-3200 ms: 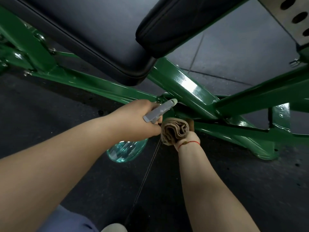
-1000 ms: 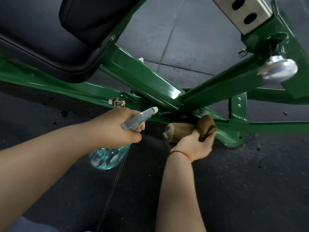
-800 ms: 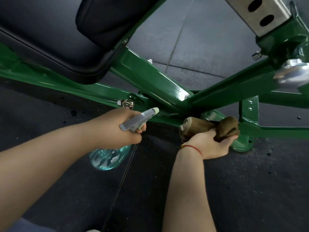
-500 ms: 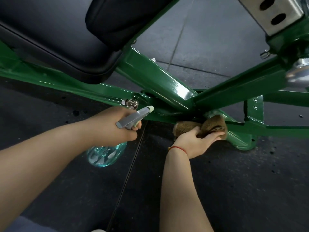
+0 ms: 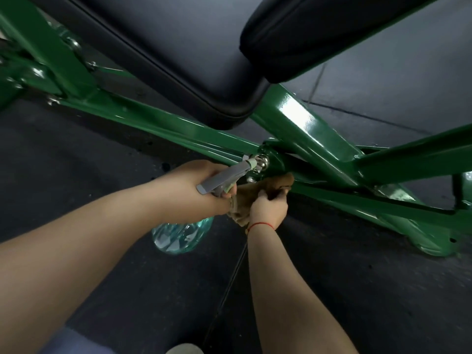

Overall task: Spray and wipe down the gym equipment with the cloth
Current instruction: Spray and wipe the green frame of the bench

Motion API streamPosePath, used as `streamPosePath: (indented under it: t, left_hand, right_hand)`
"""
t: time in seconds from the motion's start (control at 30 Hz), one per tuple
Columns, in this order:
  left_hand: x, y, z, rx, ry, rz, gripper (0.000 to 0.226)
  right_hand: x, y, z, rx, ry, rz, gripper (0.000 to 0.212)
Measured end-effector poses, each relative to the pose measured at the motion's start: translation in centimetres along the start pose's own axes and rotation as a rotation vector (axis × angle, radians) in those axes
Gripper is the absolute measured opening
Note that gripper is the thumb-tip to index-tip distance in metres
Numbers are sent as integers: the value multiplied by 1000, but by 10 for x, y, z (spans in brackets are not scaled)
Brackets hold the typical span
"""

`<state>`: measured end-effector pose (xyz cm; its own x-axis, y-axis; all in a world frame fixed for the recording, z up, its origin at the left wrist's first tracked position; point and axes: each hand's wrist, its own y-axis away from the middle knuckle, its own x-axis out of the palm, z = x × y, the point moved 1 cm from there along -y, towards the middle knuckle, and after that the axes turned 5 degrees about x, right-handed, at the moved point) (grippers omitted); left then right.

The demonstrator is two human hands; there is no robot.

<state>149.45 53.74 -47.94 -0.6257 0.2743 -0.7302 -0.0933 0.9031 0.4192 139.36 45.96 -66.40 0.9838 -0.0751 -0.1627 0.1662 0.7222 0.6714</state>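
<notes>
Fingers of your left hand (image 5: 194,190) are curled tight round the neck of the spray bottle (image 5: 178,236). Its grey trigger head juts out past your knuckles, and the pale nozzle (image 5: 251,163) sits just beside a chrome bolt (image 5: 263,159) on the green frame (image 5: 306,123). The bottle's clear blue-green body hangs tilted below your fist, with liquid showing inside. Just to the right of those fingers, your right hand (image 5: 268,208) grips the brown cloth (image 5: 278,183). Its fingers are closed over a bunched fold, and the top of the cloth is pushed against the frame's lower rail right under the bolt. The rest of the cloth trails down between your two hands as far as your right wrist, where a red thread (image 5: 260,224) is tied. You cannot tell whether the cloth touches your left fingertips or only lies beside them. Above both sets of fingers the black seat pad (image 5: 178,47) spreads over the frame, and a second black pad (image 5: 319,29) overlaps it farther right. Well off to the right of your right fingers, a green frame foot (image 5: 429,241) rests on the dark rubber floor (image 5: 357,290). A floor seam runs under your right forearm. Below your arms, at the bottom edge, a light shoe toe (image 5: 184,348) and a blue-grey trouser leg (image 5: 76,341) show.
</notes>
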Motion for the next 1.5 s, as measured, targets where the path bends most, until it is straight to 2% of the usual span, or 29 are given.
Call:
streamPosePath:
  t: [0.03, 0.1, 0.27, 0.4, 0.53, 0.67, 0.77, 0.83, 0.9, 1.0, 1.1, 1.2, 1.3, 1.37, 1.5]
  left_hand:
    - [-14, 5, -3, -45, 41, -15, 32]
    - [-18, 10, -5, 1, 52, 5, 28]
    - [-10, 4, 2, 27, 131, 12, 14]
    - [-11, 10, -1, 61, 141, 10, 14]
    - [-11, 14, -6, 81, 141, -11, 33]
    - [-9, 15, -12, 51, 143, -38, 36]
    - [-11, 20, -15, 64, 163, -43, 42]
    - [-12, 21, -13, 85, 160, -48, 28]
    - [-12, 21, -11, 80, 156, -32, 13]
    - [-9, 15, -12, 72, 134, -1, 13]
    - [-7, 10, -18, 89, 110, 12, 15]
    - [-4, 6, -22, 111, 124, 3, 19]
    - [-1, 4, -28, 133, 133, 1, 8]
    - [0, 1, -34, 132, 95, 18, 10]
    - [10, -11, -48, 98, 23, 31, 9]
  right_hand:
    - [3, 1, 1, 31, -38, 32, 42]
    - [4, -2, 4, 113, -135, 127, 29]
    - [1, -14, 6, 223, -257, 172, 36]
    - [-9, -10, 10, 255, -302, 238, 33]
    - [-5, 7, 24, 171, -386, 361, 33]
    - [8, 24, 31, 219, -542, 368, 39]
    - [0, 28, 24, 153, -548, 344, 40]
    - [-11, 28, 20, 108, -537, 317, 41]
    - [-22, 24, 19, 79, -500, 217, 42]
    - [-30, 29, 22, -37, -443, 112, 47]
    - [-26, 43, 30, -136, -350, 148, 52]
    - [-42, 35, 45, -165, -315, 162, 46]
    - [-68, 26, 64, -224, -237, 196, 38]
    - [-85, 27, 75, -292, -204, 216, 33]
    - [-112, 29, 90, -398, -231, 99, 30]
